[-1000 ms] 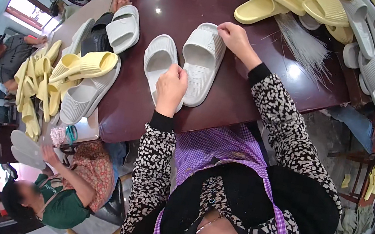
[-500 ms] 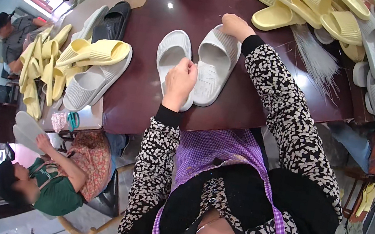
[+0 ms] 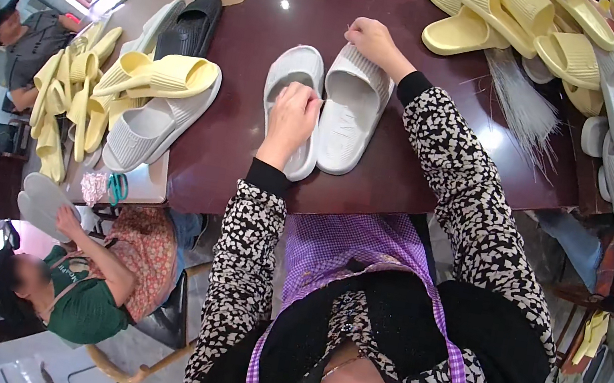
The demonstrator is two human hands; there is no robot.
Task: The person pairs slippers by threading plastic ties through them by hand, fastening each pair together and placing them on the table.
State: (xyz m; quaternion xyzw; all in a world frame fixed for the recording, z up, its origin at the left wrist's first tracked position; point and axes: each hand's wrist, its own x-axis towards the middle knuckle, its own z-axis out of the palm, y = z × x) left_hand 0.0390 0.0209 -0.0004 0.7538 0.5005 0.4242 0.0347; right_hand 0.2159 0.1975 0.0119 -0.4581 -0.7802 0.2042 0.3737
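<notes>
A pair of light grey slide slippers lies side by side on the dark red table (image 3: 237, 123), toes pointing away from me. Over the left slipper (image 3: 296, 65) rests my left hand (image 3: 290, 125), its fingers curled down by the strap's inner edge, close to the other slipper. My right hand (image 3: 373, 42) is closed at the toe end of the right slipper (image 3: 349, 125), fingertips pressed together beside its ribbed strap. What either hand pinches, if anything, is hidden or too small to make out.
Yellow and grey slippers are heaped at the far right (image 3: 514, 23) beside a bundle of thin clear strands (image 3: 520, 105). More yellow, grey and black slippers (image 3: 188, 26) lie on the left. A person in green (image 3: 90, 297) holds grey slippers; another sits farther back. Teal-handled scissors (image 3: 117, 189) lie left.
My left hand has moved slightly up and left over the left slipper. My right hand has shifted a little left at the other slipper's toe. The view has tilted slightly.
</notes>
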